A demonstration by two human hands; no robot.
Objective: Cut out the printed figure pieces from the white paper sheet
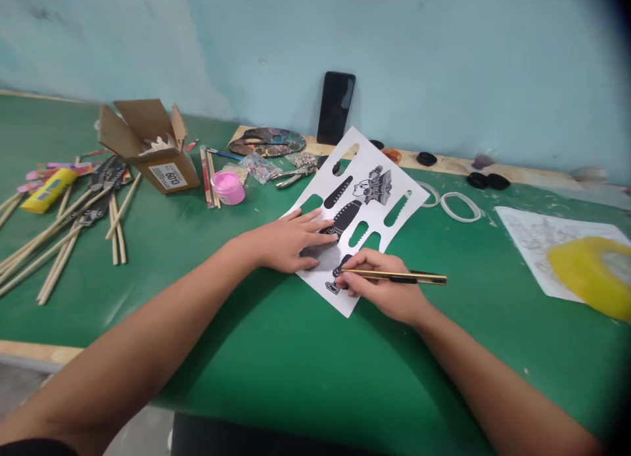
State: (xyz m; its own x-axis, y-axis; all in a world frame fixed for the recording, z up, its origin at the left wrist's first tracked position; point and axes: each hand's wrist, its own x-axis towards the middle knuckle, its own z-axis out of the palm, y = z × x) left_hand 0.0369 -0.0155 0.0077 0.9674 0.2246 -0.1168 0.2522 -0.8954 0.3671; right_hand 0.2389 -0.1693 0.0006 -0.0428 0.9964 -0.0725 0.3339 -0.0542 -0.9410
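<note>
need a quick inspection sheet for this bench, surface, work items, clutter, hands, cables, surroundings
Surface: green table cover, with small light specks at right
Work items: printed white paper with several cut-out openings; slim gold tool at its near end, tip type unclear
Clutter: at left, wooden sticks, yellow tube and open cardboard box; behind, pink tub, pliers and paint palette; at right, yellow ring-shaped item over another printed sheet
Left hand: spread flat on the paper
Right hand: grips the gold tool like a pen
Cables: nothing seen
Surroundings: pale blue wall, dark phone propped against it
</note>
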